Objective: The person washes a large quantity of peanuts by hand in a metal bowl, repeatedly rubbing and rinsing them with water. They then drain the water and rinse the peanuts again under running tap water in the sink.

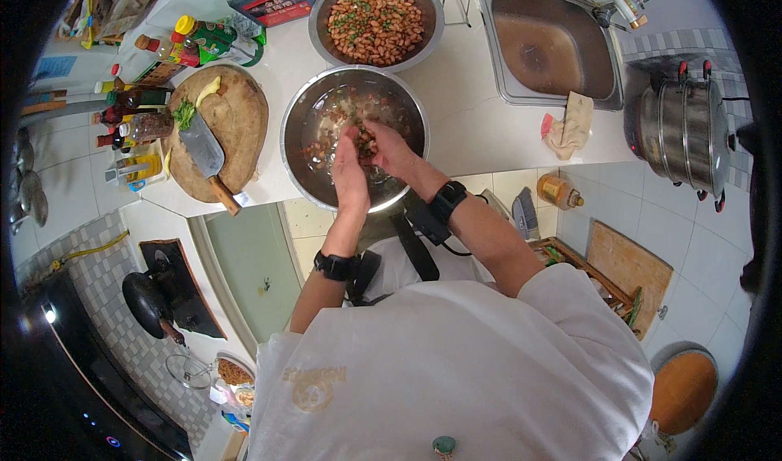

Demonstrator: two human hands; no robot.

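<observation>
A stainless steel basin (pixel 294 137) stands at the counter's front edge, holding water with loose peanuts and small green bits in it. Inside its rim, my left hand (pixel 350 171) and my right hand (pixel 391 149) are cupped together around a clump of wet peanuts (pixel 367 144). Some of that clump is hidden by my fingers. Directly behind, a second steel basin (pixel 435 18) holds a heap of reddish-brown peanuts (pixel 376 24) mixed with chopped greens.
To the left, a cleaver (pixel 201 145) and some greens (pixel 183 114) lie on a round wooden chopping board (pixel 244 119), beside several seasoning bottles (pixel 146 125). At the right are a sink (pixel 492 45), a cloth (pixel 568 128) and a steel steamer pot (pixel 678 131).
</observation>
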